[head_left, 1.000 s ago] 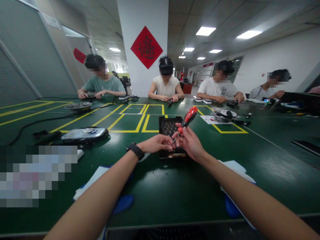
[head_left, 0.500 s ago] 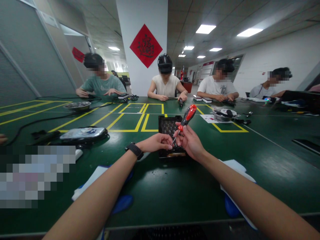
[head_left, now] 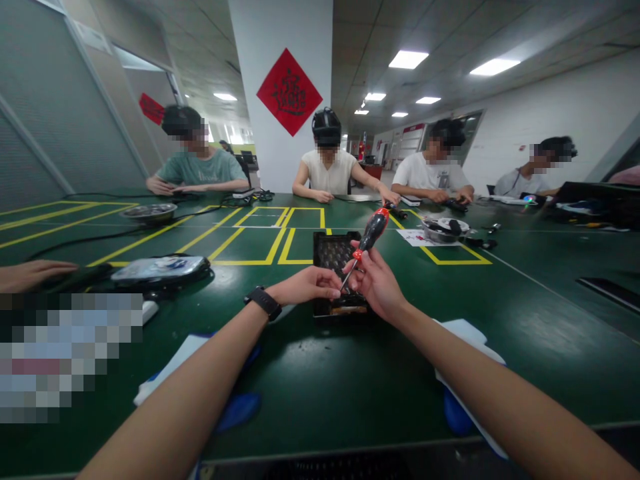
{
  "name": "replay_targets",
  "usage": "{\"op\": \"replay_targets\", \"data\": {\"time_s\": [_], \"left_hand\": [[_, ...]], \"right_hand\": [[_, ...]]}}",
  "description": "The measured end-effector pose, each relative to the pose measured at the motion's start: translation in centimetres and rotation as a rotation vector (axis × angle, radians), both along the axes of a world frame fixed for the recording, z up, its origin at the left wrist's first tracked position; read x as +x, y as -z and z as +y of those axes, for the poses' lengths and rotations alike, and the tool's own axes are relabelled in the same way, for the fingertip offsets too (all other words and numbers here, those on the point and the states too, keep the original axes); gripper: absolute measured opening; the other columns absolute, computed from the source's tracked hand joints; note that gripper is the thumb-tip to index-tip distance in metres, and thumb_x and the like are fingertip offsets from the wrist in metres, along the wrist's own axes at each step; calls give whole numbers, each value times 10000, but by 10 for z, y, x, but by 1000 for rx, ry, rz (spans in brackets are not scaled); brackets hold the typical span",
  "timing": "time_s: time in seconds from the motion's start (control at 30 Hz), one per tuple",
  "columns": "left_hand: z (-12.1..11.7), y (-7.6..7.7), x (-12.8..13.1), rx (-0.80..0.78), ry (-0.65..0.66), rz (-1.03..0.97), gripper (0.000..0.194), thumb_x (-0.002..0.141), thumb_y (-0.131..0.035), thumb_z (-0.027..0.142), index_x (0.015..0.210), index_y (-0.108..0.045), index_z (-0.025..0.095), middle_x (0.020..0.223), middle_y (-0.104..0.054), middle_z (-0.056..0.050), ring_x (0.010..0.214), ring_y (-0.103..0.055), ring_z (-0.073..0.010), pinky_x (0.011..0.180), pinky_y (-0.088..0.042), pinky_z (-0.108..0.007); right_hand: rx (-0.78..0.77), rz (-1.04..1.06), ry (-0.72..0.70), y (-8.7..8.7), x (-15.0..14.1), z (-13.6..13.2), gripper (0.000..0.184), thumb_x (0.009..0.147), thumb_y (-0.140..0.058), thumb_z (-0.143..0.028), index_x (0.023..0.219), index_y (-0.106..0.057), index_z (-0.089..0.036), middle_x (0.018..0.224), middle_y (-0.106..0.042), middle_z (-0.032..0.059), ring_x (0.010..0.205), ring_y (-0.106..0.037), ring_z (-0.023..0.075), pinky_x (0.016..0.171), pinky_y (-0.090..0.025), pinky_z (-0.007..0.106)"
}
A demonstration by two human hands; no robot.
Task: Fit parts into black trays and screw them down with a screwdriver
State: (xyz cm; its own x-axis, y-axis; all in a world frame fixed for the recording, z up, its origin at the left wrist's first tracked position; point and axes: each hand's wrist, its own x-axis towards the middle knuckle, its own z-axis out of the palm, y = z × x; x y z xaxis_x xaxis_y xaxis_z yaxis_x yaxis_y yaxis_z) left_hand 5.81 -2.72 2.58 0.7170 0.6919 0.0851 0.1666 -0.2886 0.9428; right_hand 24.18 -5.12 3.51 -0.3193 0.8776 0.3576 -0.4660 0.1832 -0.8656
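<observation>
A red and black screwdriver is held tilted in my right hand, its handle up and its shaft slanting down to the left. My left hand, with a black watch on its wrist, pinches thumb and fingers together at the screwdriver's tip. Whatever sits between those left fingertips is too small to make out. Both hands are over an open black case with rows of small dark pieces inside. My fingers hide part of the case.
White and blue gloves lie under my forearms, one glove at left and another at right. A phone-like device rests on the left. Metal bowls stand farther back. Several people sit across the green table; another person's hand reaches in at left.
My hands and the screwdriver keep nearly the same pose; the view has shifted slightly. The person opposite has reached an arm to the side. Another person's hand has come farther in at left.
</observation>
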Motion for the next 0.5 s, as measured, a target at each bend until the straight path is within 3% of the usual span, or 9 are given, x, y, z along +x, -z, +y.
{"op": "replay_targets", "data": {"time_s": [0.13, 0.5], "left_hand": [[0, 1, 1, -22, -37, 7, 284, 678, -685, 321, 824, -557, 113, 747, -579, 0, 674, -523, -81, 673, -421, -223], [-2, -3, -2, -57, 87, -23, 224, 733, -645, 275, 867, -613, 99, 839, -622, -44, 770, -559, -99, 763, -423, -241]], "right_hand": [[-4, -3, 10, -1, 0, -1, 380, 845, -468, -393, 1204, -420, -277, 778, -606, -8, 505, -505, 63, 508, -420, 207], [-25, -15, -69, 1, 1, 1, 318, 862, -428, -378, 1150, -457, -245, 758, -600, -3, 483, -507, 75, 514, -443, 242]]}}
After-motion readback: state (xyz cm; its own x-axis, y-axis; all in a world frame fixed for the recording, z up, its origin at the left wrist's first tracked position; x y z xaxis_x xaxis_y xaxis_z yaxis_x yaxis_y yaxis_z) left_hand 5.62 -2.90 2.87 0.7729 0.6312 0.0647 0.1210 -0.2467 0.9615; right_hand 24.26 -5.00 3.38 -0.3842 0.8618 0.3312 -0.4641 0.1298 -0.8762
